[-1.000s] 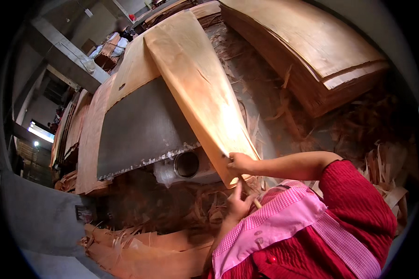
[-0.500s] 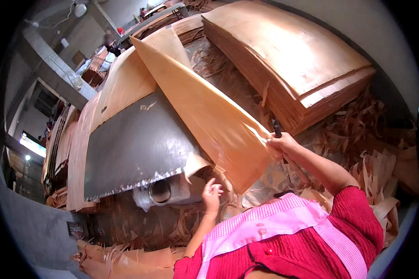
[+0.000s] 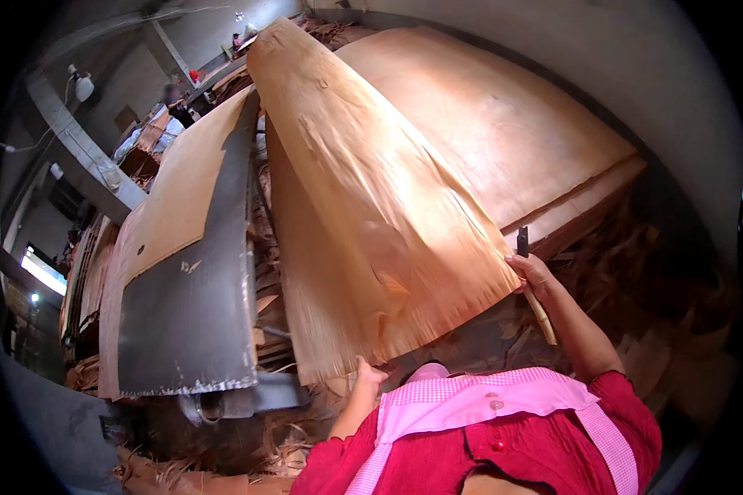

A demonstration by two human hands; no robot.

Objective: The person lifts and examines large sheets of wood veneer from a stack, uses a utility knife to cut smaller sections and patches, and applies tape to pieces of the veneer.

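Observation:
A large, thin wood veneer sheet [image 3: 347, 206] hangs bowed between the dark table and the veneer stack. My right hand [image 3: 530, 272] is closed on its near right corner. The same hand holds a tool with a black end [image 3: 522, 241] and a pale wooden handle [image 3: 541, 318]; its exact kind is unclear. My left hand [image 3: 369, 374] pinches the sheet's near edge lower down, with part of the fingers hidden. To the left lies the dark flat tabletop [image 3: 186, 318], with another veneer piece [image 3: 173, 210] covering its far part.
A tall veneer stack [image 3: 504, 124] stands on the right along the wall. Veneer scraps [image 3: 289, 445] litter the floor around me. More sheets [image 3: 87, 289] lean at the left beside a concrete pillar [image 3: 91, 153]. A person [image 3: 176, 103] is in the far background.
The veneer sheet has swung right, off the dark tabletop toward the stack, and spread wider. My left hand has gone from free to gripping its near edge. My view has shifted.

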